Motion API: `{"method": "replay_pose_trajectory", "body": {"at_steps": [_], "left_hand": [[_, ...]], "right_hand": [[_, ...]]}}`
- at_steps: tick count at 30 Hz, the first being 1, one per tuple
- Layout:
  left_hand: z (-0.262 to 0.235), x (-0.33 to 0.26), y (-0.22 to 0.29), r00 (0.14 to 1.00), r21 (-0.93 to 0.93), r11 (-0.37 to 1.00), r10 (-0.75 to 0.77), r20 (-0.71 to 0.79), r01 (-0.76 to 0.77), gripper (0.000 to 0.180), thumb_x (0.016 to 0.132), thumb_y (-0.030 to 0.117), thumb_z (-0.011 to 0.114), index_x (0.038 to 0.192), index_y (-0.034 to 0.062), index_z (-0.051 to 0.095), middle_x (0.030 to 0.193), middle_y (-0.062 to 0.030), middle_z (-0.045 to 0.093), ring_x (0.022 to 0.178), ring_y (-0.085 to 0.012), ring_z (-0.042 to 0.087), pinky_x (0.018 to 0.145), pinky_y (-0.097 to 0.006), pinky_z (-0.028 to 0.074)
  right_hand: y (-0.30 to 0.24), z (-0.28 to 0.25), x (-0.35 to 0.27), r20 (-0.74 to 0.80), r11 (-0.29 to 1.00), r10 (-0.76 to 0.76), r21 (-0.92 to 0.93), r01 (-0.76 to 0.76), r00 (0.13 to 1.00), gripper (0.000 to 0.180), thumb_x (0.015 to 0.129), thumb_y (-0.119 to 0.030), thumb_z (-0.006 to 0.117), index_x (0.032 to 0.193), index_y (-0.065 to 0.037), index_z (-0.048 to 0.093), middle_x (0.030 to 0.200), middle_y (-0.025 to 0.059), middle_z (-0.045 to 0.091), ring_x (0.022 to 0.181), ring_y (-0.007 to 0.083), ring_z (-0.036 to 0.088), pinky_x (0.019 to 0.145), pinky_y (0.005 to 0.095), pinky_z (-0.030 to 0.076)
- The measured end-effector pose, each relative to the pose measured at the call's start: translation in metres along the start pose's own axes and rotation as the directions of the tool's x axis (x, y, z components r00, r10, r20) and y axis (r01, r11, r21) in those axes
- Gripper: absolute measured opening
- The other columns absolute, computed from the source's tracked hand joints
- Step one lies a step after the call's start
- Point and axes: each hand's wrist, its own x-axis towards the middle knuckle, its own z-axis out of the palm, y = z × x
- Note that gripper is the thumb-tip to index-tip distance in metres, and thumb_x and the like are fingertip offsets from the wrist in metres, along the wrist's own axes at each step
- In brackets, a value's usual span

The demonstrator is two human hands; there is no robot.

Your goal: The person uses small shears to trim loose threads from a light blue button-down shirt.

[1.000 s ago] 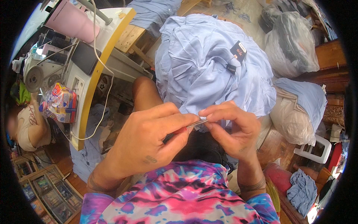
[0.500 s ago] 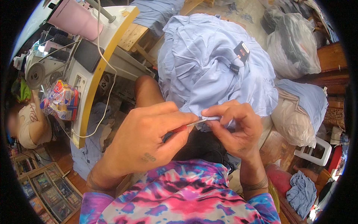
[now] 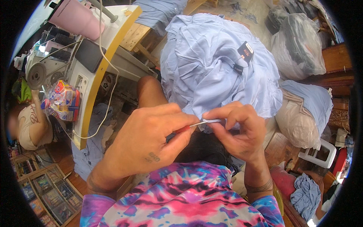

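Note:
In my left hand [image 3: 151,132], closed at the middle, is a small tool with a ribbed red handle [image 3: 182,129] and a thin pointed metal end [image 3: 199,123]. Its tip touches the fabric pinched in my right hand [image 3: 242,128]. That hand holds a narrow folded edge of light blue cloth [image 3: 214,121] between thumb and forefinger. Just beyond both hands a large heap of light blue garments [image 3: 211,72] lies, with a dark hang tag [image 3: 245,53] on top. The exact kind of tool is partly hidden by my fingers.
At the left, a yellow-edged white table [image 3: 102,72] carries a pink tumbler [image 3: 77,19], a dark phone [image 3: 90,56] and a plastic-wrapped packet [image 3: 62,100]; a white cable [image 3: 113,89] hangs over its edge. Plastic-wrapped bundles [image 3: 298,49] and a white stool [image 3: 321,153] stand right. Another person [image 3: 34,126] is far left.
The metal tip has shifted slightly left along the cloth edge, and my right fingertips have moved a little with it. Both grips are otherwise the same.

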Motion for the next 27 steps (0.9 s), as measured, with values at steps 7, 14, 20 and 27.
{"method": "replay_pose_trajectory", "body": {"at_steps": [7,14,20,27], "left_hand": [[0.001,-0.001,-0.001,0.999,0.086,0.996,0.021,0.026,-0.023,0.025,0.082,0.002,0.072,0.106,0.0031,0.074,0.079,-0.0104,0.063,0.067,-0.0255,0.066,0.06,-0.034,0.05],[0.015,0.0,-0.014,0.996,-0.022,0.997,0.075,-0.057,-0.076,0.02,0.083,0.002,0.073,0.102,0.0007,0.074,0.076,-0.0102,0.063,0.062,-0.0238,0.063,0.056,-0.034,0.047],[0.012,-0.006,-0.024,0.988,-0.136,0.99,-0.048,-0.147,0.028,0.024,0.08,0.005,0.079,0.104,0.0024,0.075,0.073,-0.0052,0.06,0.057,-0.0114,0.049,0.052,-0.026,0.034],[0.035,0.009,-0.024,0.989,-0.49,0.86,-0.146,0.032,0.143,0.024,0.086,0.01,0.079,0.109,0.0027,0.076,0.077,0.0003,0.059,0.067,-0.0056,0.047,0.059,-0.023,0.035]], "right_hand": [[-0.001,-0.005,0.0,0.072,0.977,0.19,0.08,-0.195,0.979,0.041,0.083,0.002,0.079,0.082,-0.009,0.039,0.097,0.0139,0.078,0.081,0.0158,0.072,0.07,0.0264,0.054],[0.008,-0.003,0.0,0.149,0.894,0.276,0.322,-0.311,0.949,0.045,0.085,0.006,0.076,0.089,-0.011,0.034,0.098,0.0196,0.076,0.088,0.0137,0.068,0.079,0.0254,0.051],[0.022,-0.008,-0.023,0.125,0.678,0.458,0.591,-0.437,0.88,0.048,0.087,0.005,0.078,0.095,-0.01,0.033,0.102,0.0192,0.074,0.095,0.0166,0.07,0.084,0.0259,0.053],[0.017,-0.003,-0.02,0.064,0.814,0.309,0.497,-0.299,0.949,0.048,0.084,0.007,0.08,0.101,-0.01,0.037,0.102,0.0149,0.069,0.099,0.0179,0.068,0.089,0.032,0.056]]}}
